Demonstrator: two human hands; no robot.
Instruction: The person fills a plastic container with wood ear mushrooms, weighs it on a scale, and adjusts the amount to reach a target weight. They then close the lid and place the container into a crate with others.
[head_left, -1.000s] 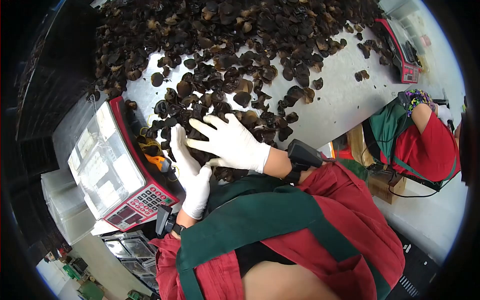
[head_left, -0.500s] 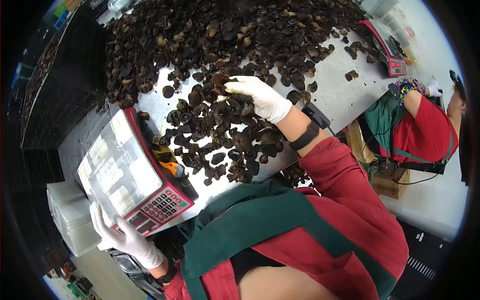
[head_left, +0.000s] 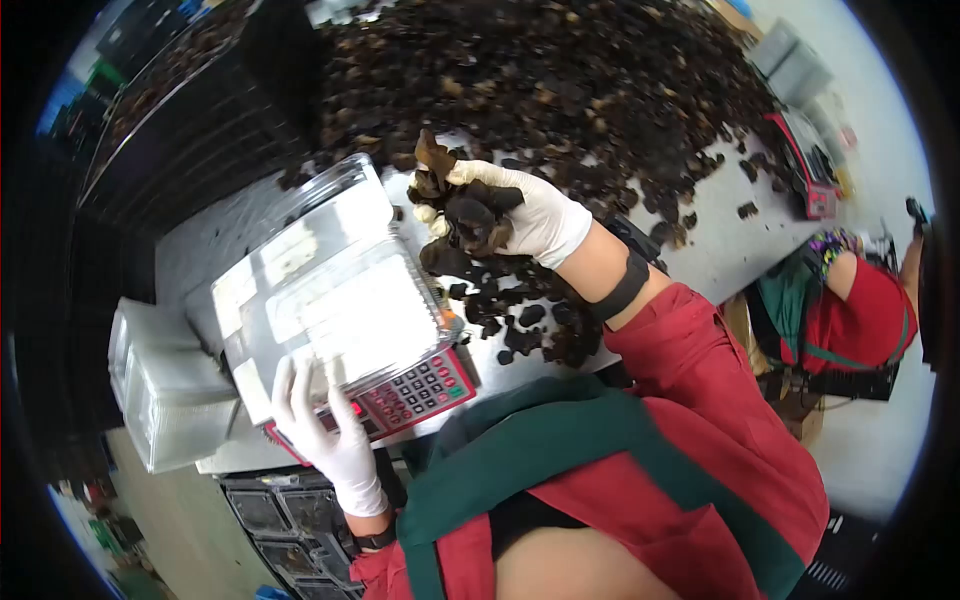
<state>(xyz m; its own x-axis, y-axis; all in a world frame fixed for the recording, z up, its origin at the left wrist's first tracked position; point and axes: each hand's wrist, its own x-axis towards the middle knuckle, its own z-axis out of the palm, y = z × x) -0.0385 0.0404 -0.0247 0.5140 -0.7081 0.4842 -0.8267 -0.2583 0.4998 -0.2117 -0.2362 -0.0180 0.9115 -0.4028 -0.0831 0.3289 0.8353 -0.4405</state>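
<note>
My right hand, in a white glove, is closed around a clump of dark brown wood ear mushrooms, some with pale undersides. It holds them up over the table beside a clear plastic clamshell box. The box lies with its lid swung back on the scale, which has a red frame and a keypad. At the box's near left edge is my left hand, also white-gloved, with its fingers stretched out and apart. More loose wood ear mushrooms lie below my right hand.
A large heap of wood ears covers the far table. Black crates stand at the left, near stacked clear boxes. A second red scale sits at the far right, where another person in red and green works.
My right hand has gathered a clump of wood ears, raising it and bringing it left toward the scale. My left hand has moved in against the box. The view has shifted.
</note>
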